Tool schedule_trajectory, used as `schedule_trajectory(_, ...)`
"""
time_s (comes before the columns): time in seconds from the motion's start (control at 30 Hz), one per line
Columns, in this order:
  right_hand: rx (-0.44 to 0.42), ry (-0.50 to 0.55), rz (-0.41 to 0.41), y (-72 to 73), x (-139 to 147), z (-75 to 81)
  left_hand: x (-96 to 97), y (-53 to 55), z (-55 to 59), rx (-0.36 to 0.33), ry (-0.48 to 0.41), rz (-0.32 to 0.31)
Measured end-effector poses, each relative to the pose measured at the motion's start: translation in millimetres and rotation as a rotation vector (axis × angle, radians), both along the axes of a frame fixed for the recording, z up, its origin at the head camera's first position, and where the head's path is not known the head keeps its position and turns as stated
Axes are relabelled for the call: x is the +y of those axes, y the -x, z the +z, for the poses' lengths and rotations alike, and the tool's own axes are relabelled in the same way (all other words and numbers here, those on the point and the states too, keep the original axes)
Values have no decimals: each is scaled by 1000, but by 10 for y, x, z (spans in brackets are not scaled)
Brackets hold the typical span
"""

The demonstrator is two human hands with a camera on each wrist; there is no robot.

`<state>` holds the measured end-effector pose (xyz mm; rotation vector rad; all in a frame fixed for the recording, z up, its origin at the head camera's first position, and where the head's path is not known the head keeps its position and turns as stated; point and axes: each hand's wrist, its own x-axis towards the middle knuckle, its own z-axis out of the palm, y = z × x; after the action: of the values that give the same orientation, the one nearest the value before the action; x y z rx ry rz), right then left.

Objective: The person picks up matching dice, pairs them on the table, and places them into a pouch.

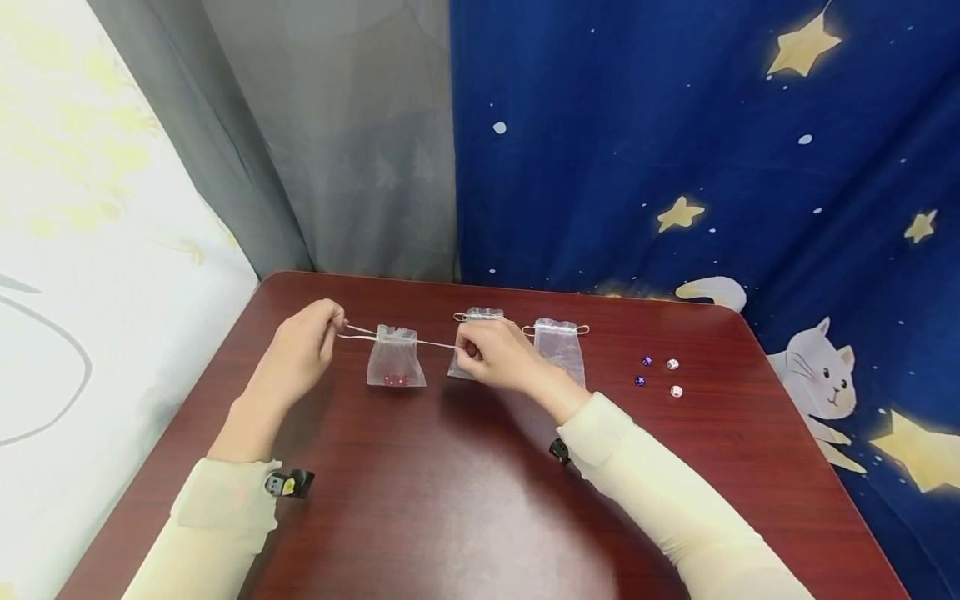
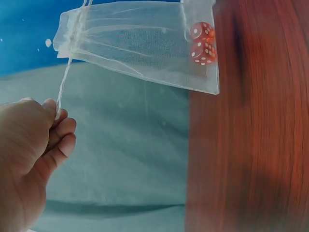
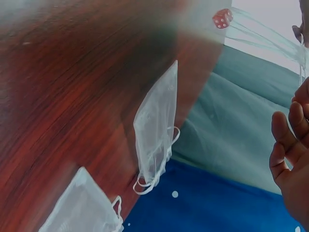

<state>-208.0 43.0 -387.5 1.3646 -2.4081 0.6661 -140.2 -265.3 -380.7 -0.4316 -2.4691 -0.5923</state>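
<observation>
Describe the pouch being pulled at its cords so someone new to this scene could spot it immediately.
On the dark red table, look toward the far edge. The sheer white pouch sits between the left hand and right hand, its cords stretched to both. Unlike the two neighbouring pouches, it shows red dice at its bottom.

A blue star-print curtain [image 1: 585, 167] hangs beside a grey curtain [image 1: 360, 150].

We see sheer white bag [image 1: 394, 358], upright over desk [image 1: 420, 500], mouth gathered; thin white drawstring [image 1: 435, 343] stretched out both sides; red dice [image 1: 396, 380] with white pips bunched at bottom, showing through.
</observation>
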Motion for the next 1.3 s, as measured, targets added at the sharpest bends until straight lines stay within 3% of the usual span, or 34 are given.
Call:
schedule_trajectory(0.3,-32,-67,-31,129,-183,-105,-105,176,-84,-40,-1,44)
schedule_trajectory(0.6,-79,-114,-146,266,-286,-157,-98,417,-194,-65,-9,74)
schedule_trajectory(0.73,-103,-111,-187,289,-303,-164,-81,470,-209,-89,-40,97)
schedule_trajectory(0.93,-114,-101,-221,248,-210,-220,-7,459,-318,-122,-8,43)
schedule_trajectory(1.13,-151,-31,-227,125,-40,-321,132,354,-439,-200,29,-41)
schedule_trajectory(1.3,-174,29,-232,30,88,-335,292,265,-449,-222,59,-113)
